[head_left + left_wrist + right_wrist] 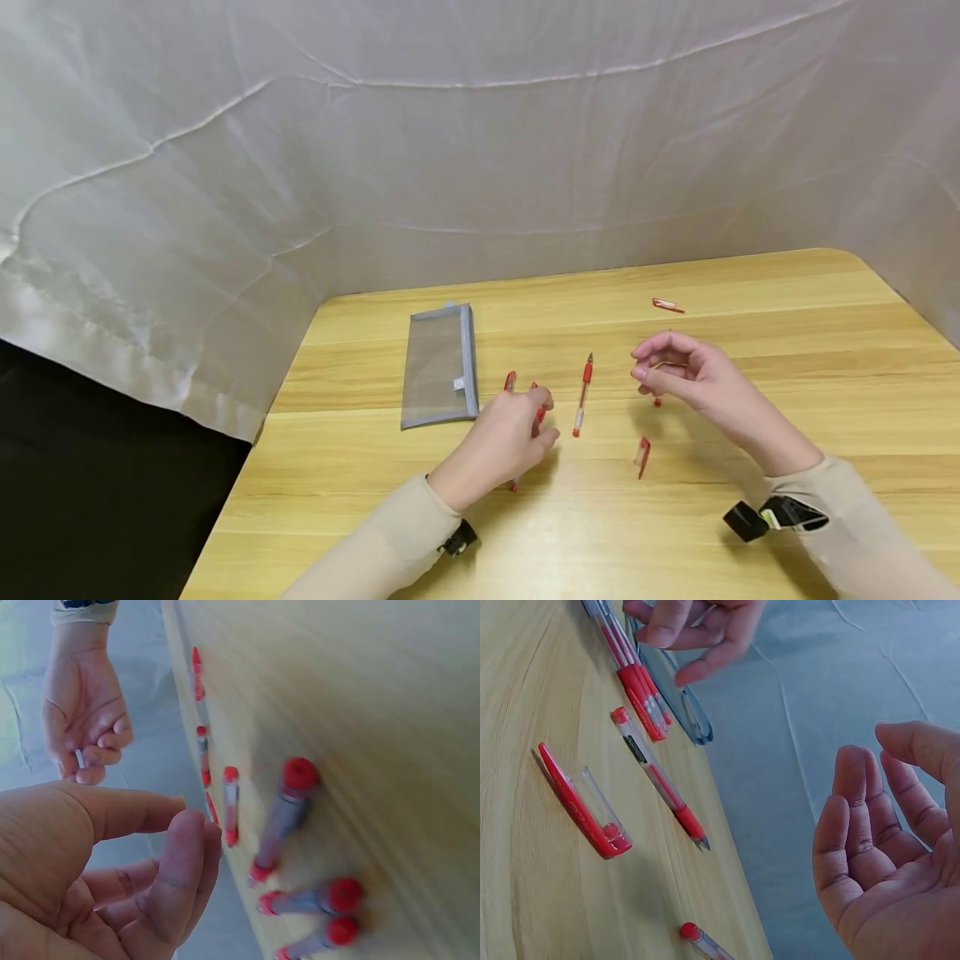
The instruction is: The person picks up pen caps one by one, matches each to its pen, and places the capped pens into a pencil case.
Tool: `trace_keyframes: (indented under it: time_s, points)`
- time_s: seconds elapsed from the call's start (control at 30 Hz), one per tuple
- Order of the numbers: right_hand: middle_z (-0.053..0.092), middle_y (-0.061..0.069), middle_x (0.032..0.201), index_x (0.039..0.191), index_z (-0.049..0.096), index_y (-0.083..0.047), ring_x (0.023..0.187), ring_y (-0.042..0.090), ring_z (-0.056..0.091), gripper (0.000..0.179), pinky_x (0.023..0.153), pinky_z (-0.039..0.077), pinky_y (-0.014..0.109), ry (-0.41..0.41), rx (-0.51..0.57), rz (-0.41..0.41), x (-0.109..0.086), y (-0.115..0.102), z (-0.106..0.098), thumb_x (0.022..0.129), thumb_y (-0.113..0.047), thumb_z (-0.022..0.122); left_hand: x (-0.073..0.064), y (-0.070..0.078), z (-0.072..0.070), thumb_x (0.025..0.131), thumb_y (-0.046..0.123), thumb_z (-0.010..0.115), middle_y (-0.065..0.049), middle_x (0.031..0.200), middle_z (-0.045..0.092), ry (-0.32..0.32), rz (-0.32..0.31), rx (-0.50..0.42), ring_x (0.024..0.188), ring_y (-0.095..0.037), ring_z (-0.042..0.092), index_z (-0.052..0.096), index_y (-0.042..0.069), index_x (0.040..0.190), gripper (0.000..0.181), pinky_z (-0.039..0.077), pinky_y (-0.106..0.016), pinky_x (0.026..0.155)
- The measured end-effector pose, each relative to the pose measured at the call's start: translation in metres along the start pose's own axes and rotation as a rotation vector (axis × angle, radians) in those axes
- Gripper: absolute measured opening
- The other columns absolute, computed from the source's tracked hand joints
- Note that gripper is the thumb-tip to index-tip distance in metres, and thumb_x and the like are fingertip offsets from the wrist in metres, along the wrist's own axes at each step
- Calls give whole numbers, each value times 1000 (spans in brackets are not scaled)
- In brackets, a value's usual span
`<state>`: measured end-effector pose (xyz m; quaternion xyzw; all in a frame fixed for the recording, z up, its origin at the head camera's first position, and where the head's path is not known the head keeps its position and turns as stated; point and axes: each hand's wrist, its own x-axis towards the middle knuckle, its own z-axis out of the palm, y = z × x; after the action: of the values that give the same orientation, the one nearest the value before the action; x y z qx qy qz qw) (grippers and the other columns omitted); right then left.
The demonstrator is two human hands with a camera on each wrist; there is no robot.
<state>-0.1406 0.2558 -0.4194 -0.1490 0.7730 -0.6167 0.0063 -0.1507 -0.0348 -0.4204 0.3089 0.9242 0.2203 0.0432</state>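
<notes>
My left hand (501, 440) hovers over a group of capped red pens (636, 679), with its fingers bent loosely and nothing between them. In the head view this hand covers most of that group. To its right lies an uncapped red pen (582, 398), tip pointing away from me. My right hand (693, 377) is raised above the table with loosely bent, empty fingers. Below it, the red end of another pen (657, 402) shows; the hand hides the rest. A loose red pen cap (643, 457) with a clear part lies nearer to me.
A grey mesh zip pouch (435, 362) lies flat left of the pens. Another red cap (667, 306) is farther back on the wooden table (570, 550). Pale cloth (480, 167) hangs behind and beside the table.
</notes>
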Motion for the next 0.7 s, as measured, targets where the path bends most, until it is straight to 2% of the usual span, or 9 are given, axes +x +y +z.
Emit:
trace_keyframes:
  time_s: [0.13,0.23,0.4,0.5,0.6,0.7]
  points:
    - [75,-1,107,120,65,-10,91,14,76,16,80,64,28,1,-16,9,0,1,-1,104,-5,68,9,9,0,100,17,75,8,64,61,-19,-2,2,49,2,48,68,2,131,35,42,-14,49]
    - [74,-1,107,120,65,-10,91,14,76,16,80,64,28,-2,-19,10,0,2,-2,105,-6,67,19,13,2,101,17,75,8,65,64,-42,-15,-29,49,0,53,66,2,135,39,43,-15,47]
    - [74,-3,107,121,65,-9,91,12,76,16,80,64,28,-3,-20,9,0,4,-3,105,-6,67,37,17,11,101,20,76,4,64,63,-74,-53,-39,44,-2,47,64,4,139,43,39,-16,42]
    - [75,-4,106,121,65,-9,91,14,76,16,79,64,29,-6,-19,11,0,4,-4,105,-6,67,45,18,17,100,23,77,-2,80,74,-76,-79,-5,45,-4,45,63,6,142,47,39,-16,44]
    - [75,-4,104,120,65,-10,89,14,76,16,78,64,29,-8,-17,11,1,5,-4,105,-6,68,52,20,21,99,22,78,-5,89,76,-66,-78,40,50,-6,48,66,5,135,41,42,-18,48]
    - [75,-4,103,120,66,-10,88,14,76,16,77,64,29,-10,-11,11,2,6,-3,105,-5,68,57,23,23,97,20,78,-1,81,70,-67,-76,86,57,-8,52,68,5,126,34,45,-19,53]
